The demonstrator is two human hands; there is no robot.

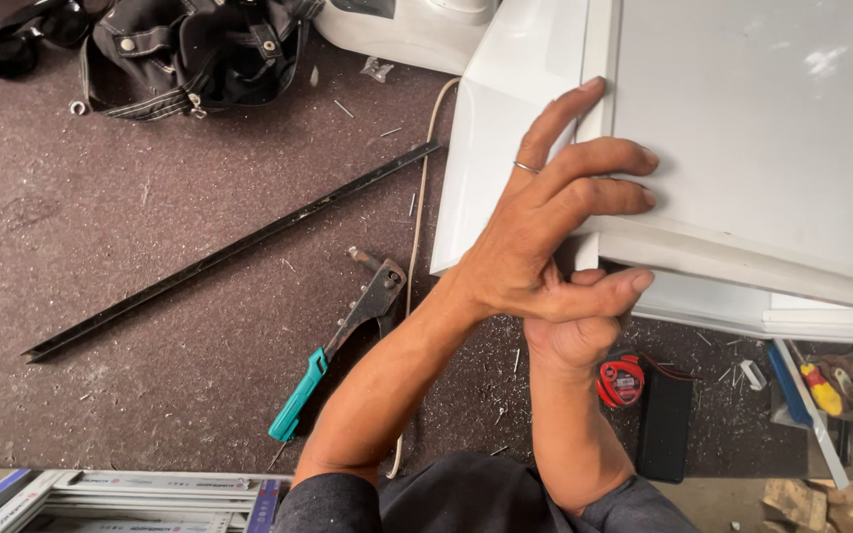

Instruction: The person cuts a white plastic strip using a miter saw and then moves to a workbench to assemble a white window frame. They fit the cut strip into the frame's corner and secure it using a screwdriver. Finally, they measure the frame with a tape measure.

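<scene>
A white panel (762, 128) lies on a stack of white frame pieces (505, 148) at the upper right. My left hand (545, 227), with a ring on one finger, reaches over the panel's near corner. Its fingers are spread and curled on the top face, and the thumb lies just below the corner edge. My right hand (575, 341) sits directly under the left hand at that corner. Only the heel of its palm and the wrist show, and its fingers are hidden behind the left hand and the panel.
On the dark, chip-strewn surface lie a teal-handled rivet tool (338, 345), a long black metal bar (229, 247), a thin cable (419, 197), a red tape measure (621, 380) and a black box (663, 424). A black bag (190, 49) sits top left. Screwdrivers (821, 390) lie at the right.
</scene>
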